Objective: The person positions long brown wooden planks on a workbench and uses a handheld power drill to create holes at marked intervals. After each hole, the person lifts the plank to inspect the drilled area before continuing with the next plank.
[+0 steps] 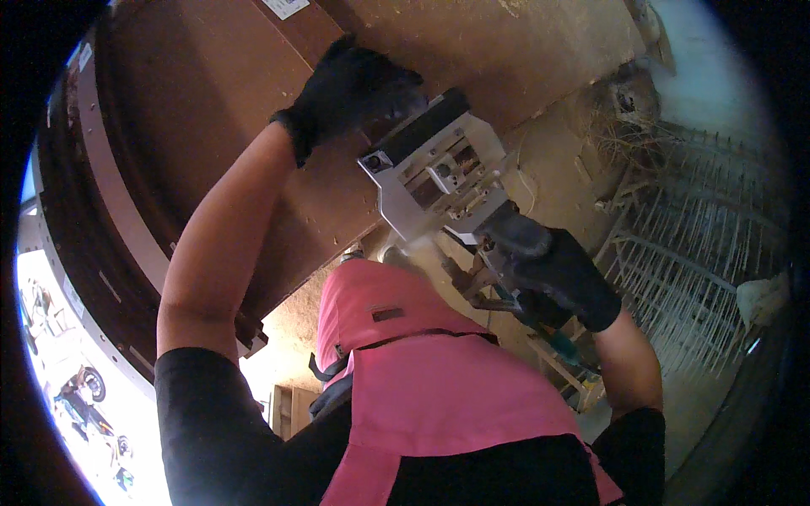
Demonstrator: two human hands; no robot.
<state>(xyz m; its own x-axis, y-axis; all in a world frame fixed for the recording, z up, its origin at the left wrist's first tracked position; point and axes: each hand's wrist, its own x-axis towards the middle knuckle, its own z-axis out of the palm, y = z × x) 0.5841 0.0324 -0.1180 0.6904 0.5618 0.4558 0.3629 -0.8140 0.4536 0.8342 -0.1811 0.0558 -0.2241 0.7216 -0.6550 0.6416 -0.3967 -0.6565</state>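
- Taking the large brown wooden board (211, 110) as my landmark: it slopes across the upper left of the head view, with a pale strip running along its left edge. I see sawdust on the surface to its right.
- My left hand (350, 84), in a black glove, lies on the board near its right-hand edge, fingers curled against the front end of the silver-grey metal power tool with a black top (439, 169). I judge it a closed steadying hold on the tool's front, though the fingertips are partly hidden.
- The tool sits just right of the board's edge, its flat plate turned toward me, touching the left glove above and the right glove below.
- My right hand (561, 278), also black-gloved, is wrapped tight round the tool's rear handle, below and right of the board.
- How far the work has got I can't tell: no finished cut line shows, only dust, so I judge it mid-way.
- Right of all this stands a pale wire rack (692, 253).
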